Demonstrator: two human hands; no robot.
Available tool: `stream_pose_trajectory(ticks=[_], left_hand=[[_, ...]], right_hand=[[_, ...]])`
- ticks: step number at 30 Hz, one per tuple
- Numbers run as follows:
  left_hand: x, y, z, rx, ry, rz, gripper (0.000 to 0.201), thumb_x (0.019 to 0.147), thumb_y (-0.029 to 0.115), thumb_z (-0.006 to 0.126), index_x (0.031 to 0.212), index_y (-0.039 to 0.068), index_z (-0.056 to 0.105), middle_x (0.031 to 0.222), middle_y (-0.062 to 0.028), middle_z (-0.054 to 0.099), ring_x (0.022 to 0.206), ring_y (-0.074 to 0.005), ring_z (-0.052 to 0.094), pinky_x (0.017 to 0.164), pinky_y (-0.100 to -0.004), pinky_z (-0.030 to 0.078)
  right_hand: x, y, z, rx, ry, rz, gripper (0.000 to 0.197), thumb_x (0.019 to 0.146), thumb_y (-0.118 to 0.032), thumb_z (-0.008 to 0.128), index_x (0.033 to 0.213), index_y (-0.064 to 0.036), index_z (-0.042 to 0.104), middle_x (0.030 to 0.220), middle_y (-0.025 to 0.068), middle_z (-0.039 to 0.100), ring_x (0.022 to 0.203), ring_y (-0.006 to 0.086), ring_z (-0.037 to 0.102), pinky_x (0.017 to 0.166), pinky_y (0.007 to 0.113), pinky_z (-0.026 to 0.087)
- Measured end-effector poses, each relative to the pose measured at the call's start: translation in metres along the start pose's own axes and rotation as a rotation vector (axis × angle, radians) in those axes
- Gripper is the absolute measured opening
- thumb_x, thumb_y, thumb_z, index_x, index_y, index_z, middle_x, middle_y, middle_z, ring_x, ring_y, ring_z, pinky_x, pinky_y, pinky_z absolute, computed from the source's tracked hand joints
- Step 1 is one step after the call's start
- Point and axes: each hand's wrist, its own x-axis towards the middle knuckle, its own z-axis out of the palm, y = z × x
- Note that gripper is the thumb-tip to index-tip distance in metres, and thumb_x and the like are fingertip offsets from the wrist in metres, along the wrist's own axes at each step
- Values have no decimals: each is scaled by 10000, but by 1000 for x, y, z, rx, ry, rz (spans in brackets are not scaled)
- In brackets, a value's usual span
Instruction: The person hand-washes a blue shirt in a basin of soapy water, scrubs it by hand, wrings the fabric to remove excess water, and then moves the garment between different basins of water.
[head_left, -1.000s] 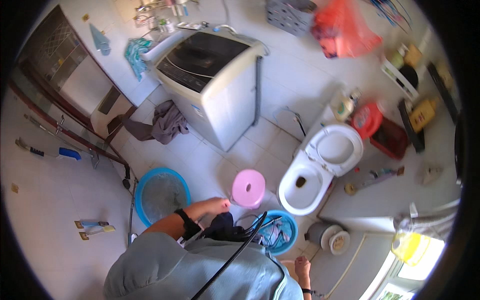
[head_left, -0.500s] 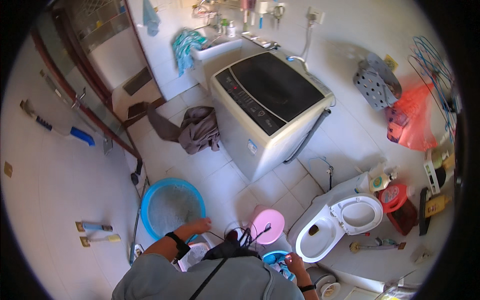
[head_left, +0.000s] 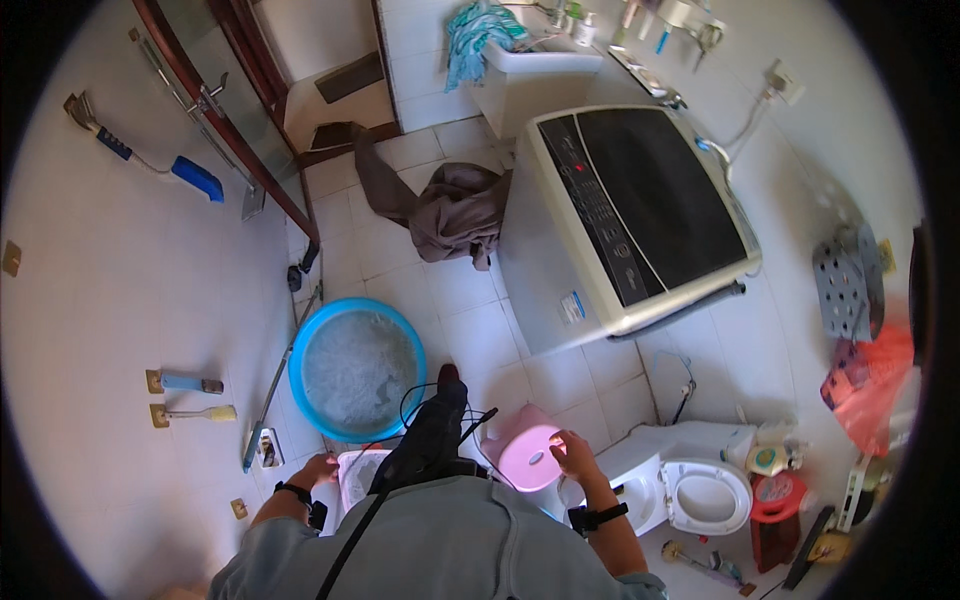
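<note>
My left hand [head_left: 319, 468] hangs loosely beside the rim of a small pink-edged white container [head_left: 352, 476], fingers slightly apart; whether they touch the rim I cannot tell. Ahead of it a large blue basin [head_left: 303, 400] on the floor holds cloudy, foamy water [head_left: 362, 362]. My right hand [head_left: 573, 456] is over the edge of a pink stool [head_left: 518, 458], with its fingers loosely apart and nothing seen in them. My leg in dark trousers [head_left: 428, 435] stands between the basin and the stool. The blue tub at my right side is mostly hidden by my body.
A top-loading washing machine [head_left: 655, 200] stands ahead to the right, with brown cloth [head_left: 455, 215] on the floor beside it. At right is a toilet [head_left: 705, 497] near a red jug [head_left: 777, 505]. A long-handled pole [head_left: 283, 385] leans along the left wall.
My view has turned right and moved forward. My left hand has gone from over the blue basin to the pink-edged container. My right hand has left the blue tub and risen beside the stool.
</note>
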Motion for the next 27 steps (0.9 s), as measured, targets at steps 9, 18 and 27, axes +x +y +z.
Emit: stream_pose_trajectory(ticks=[9, 18, 27], left_hand=[[118, 58, -133, -322, 43, 260, 256, 901, 220, 618, 1086, 43, 629, 920, -116, 687, 812, -233, 679, 710, -348, 544], [232, 324, -319, -400, 77, 464, 279, 918, 178, 610, 1137, 7, 600, 965, -101, 677, 842, -189, 657, 770, -323, 526], [309, 560, -437, -298, -86, 624, 275, 949, 127, 586, 1200, 14, 582, 1017, -79, 656, 892, -175, 631, 795, -305, 514]], right_hand=[[177, -128, -121, 18, 228, -242, 175, 837, -54, 655, 1010, -38, 639, 959, 147, 663, 820, 290, 680, 725, 371, 525], [262, -203, -200, -80, 310, -179, 170, 839, -71, 661, 1006, -43, 644, 986, 153, 660, 869, 326, 674, 760, 407, 528], [360, -230, -249, -50, 254, -85, 183, 859, -154, 678, 1027, -85, 653, 1007, 126, 672, 918, 321, 664, 780, 403, 520]])
